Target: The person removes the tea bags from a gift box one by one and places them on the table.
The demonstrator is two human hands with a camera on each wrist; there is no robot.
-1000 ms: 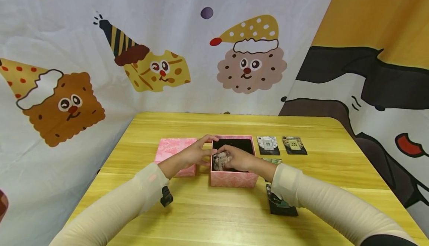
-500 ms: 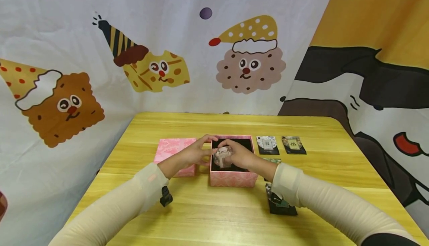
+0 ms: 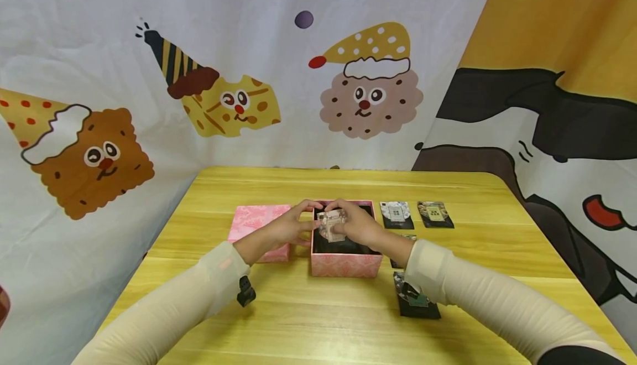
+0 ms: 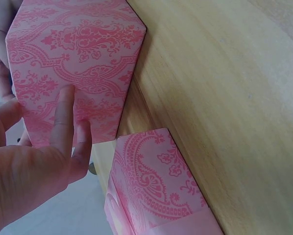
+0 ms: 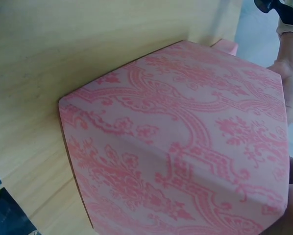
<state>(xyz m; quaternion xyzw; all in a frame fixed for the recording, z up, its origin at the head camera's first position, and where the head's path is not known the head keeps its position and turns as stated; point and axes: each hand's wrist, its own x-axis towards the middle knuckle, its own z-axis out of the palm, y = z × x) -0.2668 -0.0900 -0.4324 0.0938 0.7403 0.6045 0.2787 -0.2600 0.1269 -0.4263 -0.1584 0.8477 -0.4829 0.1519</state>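
Observation:
A pink patterned box (image 3: 346, 265) with a black interior stands uncovered on the table. My right hand (image 3: 355, 224) reaches over it and pinches a small flat packet (image 3: 332, 232) with a pale brown print, held at the opening near the left wall. On the box's left side, my left hand (image 3: 286, 228) rests with fingers fairly straight against the outer wall and the thumb at the rim. In the left wrist view the left fingers (image 4: 64, 115) lie on the pink side. The box wall (image 5: 176, 147) hides most of the right hand in the right wrist view.
Left of the box lies a pink lid (image 3: 256, 218) with a ribbon band. To the right are a white-and-black packet (image 3: 396, 215), a yellow-and-black packet (image 3: 435, 214) and a dark packet with a green label (image 3: 418, 301). Another packet is mostly hidden by the right forearm.
The right hand has lifted the packet up from lower in the box and slightly toward the far rim, turning its printed face more into view. The left hand stays at the box's side.

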